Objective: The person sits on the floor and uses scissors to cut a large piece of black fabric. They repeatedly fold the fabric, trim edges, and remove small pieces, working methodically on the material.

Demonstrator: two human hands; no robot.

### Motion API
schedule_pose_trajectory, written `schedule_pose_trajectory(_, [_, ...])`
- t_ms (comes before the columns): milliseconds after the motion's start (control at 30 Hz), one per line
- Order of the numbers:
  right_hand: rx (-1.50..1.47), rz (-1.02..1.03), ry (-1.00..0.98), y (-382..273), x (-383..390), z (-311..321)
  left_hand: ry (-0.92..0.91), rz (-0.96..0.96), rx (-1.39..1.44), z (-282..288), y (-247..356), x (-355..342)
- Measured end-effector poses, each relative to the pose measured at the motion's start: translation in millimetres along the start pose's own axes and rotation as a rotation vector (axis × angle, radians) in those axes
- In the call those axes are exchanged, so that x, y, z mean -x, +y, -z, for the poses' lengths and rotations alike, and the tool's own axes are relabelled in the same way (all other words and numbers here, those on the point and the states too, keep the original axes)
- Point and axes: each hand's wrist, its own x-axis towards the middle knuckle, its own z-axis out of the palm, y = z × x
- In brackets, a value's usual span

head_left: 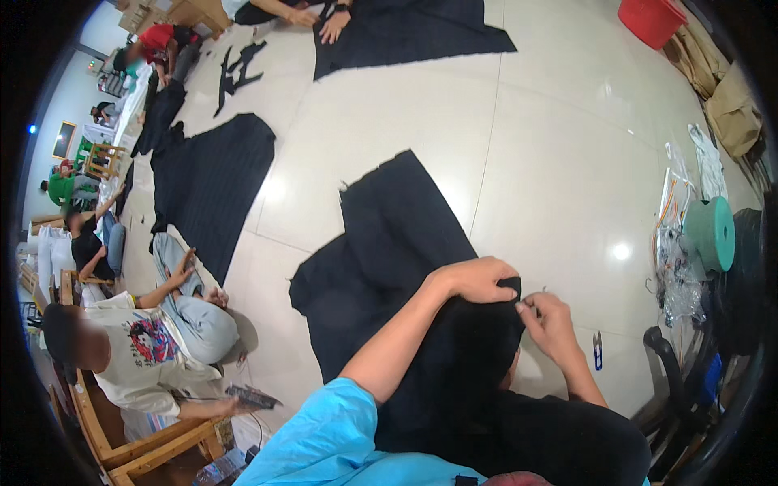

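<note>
I see the black cloth (397, 243) spread to the left of the blue-handled snips (598, 351), running beneath the left hand (485, 279). That hand, beyond and left of the snips, pinches the cloth's edge between thumb and fingers. The right hand (553, 322), nearer the snips, bunches its fingertips at that edge; whether they grip fabric, I can't tell.

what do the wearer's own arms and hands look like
A plain bright-blue sleeve leaves the left forearm bare. The left hand and right hand are gloveless, with no watch or bracelet showing. No sleeve shows on the right forearm.
</note>
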Motion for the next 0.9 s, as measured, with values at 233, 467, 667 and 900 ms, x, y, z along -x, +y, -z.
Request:
schedule_pose_trajectory(233, [-0.125, -0.109, -0.152, -15.7, -18.4, 5.5, -0.126, 0.017, 0.082, 26.8, 16.0, 1.7])
schedule_pose_trajectory(467, [-0.31, -0.218, -0.145, 24.4, 18.3, 23.9, -0.005, -0.021, 0.127, 42.2, 14.2, 19.0])
schedule_pose_trajectory(667, [-0.548, -0.306, -0.058, 67.4, 66.9, 59.0, -0.053, 0.022, 0.122, 44.0, 9.7, 21.8])
schedule_pose_trajectory(900, [-0.476, 0.075, 0.393, -0.4, -13.5, 37.1, -0.096, -0.043, 0.142, 36.6, 11.0, 15.8])
